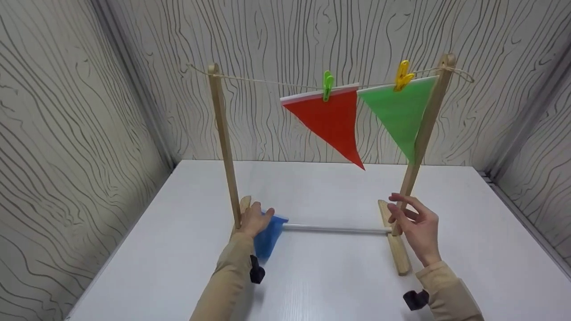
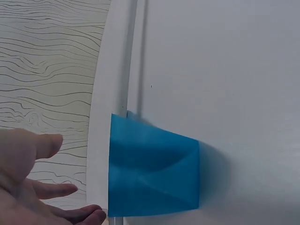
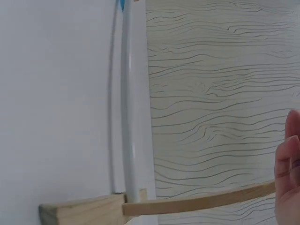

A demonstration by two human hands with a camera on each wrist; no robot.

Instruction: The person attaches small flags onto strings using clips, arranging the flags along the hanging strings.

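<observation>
A blue flag (image 1: 269,238) hangs over the white crossbar (image 1: 334,228) by the left post (image 1: 225,147); it looks creased in the left wrist view. My left hand (image 1: 255,221) is at the flag's upper left part, with spread fingers; one fingertip lies close to the flag's edge, and contact is unclear. Beside the lower right post (image 1: 428,120), my right hand (image 1: 417,225) has loosely bent fingers and no object visible in it. Above, a green clothespin (image 1: 328,84) clips a red flag (image 1: 332,118) to the string, and a yellow clothespin (image 1: 403,76) clips a green flag (image 1: 403,111).
A thin string (image 1: 267,81) runs between the post tops, with a loose loop at the right. Wooden feet, such as the right foot (image 1: 398,256), carry the posts on a white table (image 1: 330,276). Wood-patterned walls (image 1: 267,35) enclose the back and sides.
</observation>
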